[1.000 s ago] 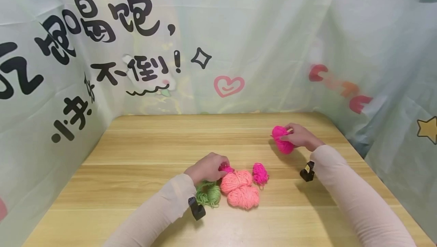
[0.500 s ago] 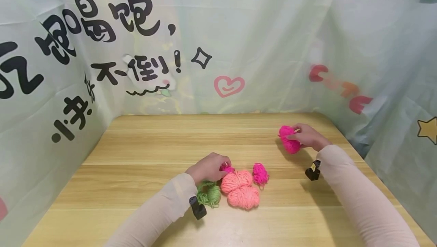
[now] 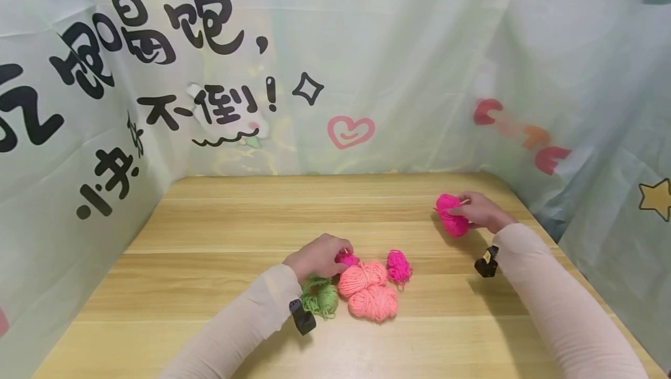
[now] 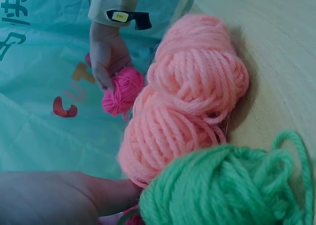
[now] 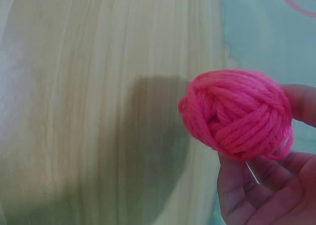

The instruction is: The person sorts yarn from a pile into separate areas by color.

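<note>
My right hand (image 3: 481, 211) grips a hot-pink yarn ball (image 3: 451, 216) at the far right of the table. The right wrist view has the ball (image 5: 237, 113) between thumb and fingers, held off the tabletop. Near the middle, my left hand (image 3: 320, 257) pinches a smaller magenta yarn bundle (image 3: 347, 258), mostly hidden by its fingers. Touching each other just right of that hand are two coral yarn balls, a rear one (image 3: 362, 277) and a front one (image 3: 374, 303). Green yarn (image 3: 322, 297) lies below the left hand, with loose loops. Another magenta bundle (image 3: 399, 266) sits right of the coral yarn.
A wooden table (image 3: 236, 210) spans the lower view. Printed cloth (image 3: 409, 76) hangs behind it and along both sides. Each wrist carries a small black camera, the left one (image 3: 302, 317) near the green yarn and the right one (image 3: 487, 261) over the table.
My right hand has shifted to the right with the hot-pink yarn ball. The left hand stays almost still on the magenta bundle, and the other yarn lies as before.
</note>
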A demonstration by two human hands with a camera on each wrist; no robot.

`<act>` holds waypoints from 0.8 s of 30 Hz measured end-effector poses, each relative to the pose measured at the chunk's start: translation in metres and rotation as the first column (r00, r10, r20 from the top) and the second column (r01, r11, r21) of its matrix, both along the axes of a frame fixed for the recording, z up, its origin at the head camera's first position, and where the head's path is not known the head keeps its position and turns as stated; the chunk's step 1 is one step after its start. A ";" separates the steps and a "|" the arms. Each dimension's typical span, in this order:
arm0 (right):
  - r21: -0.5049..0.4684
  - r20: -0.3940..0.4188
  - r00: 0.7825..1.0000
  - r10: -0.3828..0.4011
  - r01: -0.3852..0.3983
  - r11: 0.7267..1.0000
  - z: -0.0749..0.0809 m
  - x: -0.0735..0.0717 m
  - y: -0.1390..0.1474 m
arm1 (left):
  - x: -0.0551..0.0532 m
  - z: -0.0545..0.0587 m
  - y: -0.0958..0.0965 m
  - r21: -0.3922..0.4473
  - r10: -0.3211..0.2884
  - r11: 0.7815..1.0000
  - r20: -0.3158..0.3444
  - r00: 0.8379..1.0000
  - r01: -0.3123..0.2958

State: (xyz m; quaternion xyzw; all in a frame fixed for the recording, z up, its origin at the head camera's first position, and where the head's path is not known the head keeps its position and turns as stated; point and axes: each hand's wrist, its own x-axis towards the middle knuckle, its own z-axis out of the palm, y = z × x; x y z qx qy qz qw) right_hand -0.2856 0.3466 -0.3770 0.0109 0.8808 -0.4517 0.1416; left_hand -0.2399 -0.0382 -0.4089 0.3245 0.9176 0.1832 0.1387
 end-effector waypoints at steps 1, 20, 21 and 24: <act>-0.002 0.002 1.000 0.000 0.000 1.000 -0.001 0.000 0.002 | 0.000 0.000 0.000 -0.001 -0.001 1.000 0.004 1.000 0.001; 0.031 0.062 0.997 -0.039 0.037 0.999 -0.009 0.005 0.015 | -0.003 0.002 0.000 0.040 0.008 0.999 0.013 1.000 -0.008; 0.036 0.063 0.997 -0.041 0.039 0.999 -0.009 0.005 0.015 | -0.003 0.002 0.000 0.042 0.010 0.999 0.016 1.000 -0.011; 0.037 0.065 0.997 -0.043 0.041 0.998 -0.010 0.006 0.016 | -0.004 0.005 0.001 0.050 0.021 0.998 0.025 0.999 -0.023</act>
